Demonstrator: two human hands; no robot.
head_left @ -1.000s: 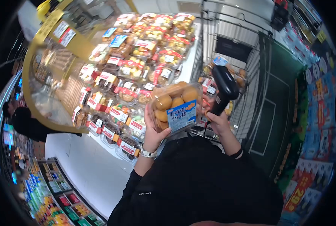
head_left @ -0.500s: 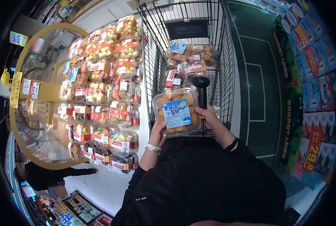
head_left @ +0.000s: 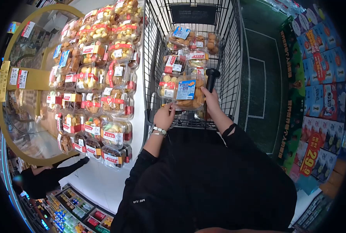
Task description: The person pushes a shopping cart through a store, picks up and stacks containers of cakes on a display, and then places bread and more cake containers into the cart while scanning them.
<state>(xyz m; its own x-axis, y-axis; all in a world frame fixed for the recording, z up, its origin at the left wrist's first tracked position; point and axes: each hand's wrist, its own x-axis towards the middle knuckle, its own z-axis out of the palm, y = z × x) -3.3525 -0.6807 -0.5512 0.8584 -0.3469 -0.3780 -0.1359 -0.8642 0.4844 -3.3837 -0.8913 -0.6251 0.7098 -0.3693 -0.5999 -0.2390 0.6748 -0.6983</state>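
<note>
A clear plastic box of small cakes with a blue label sits low inside the shopping cart, tilted towards me. My left hand pinches its near left corner, a bracelet at the wrist. On the right side, the thumb of my right hand presses the box's edge, its other fingers mostly hidden. Just beyond that hand rises a black round-topped post. A box of yellow and brown pastries lies against the left side of the held box. Farther in are several more pastry boxes.
Rows of stacked pastry boxes cover a white counter left of the cart. A gold-rimmed round display stands behind them. A person in dark clothes is at lower left. Blue drink cartons are piled on the right.
Both hands have moved forward and down with the cake box, from above the cart's near end to among the boxes inside. The view has shifted, so the counter sits farther left.
</note>
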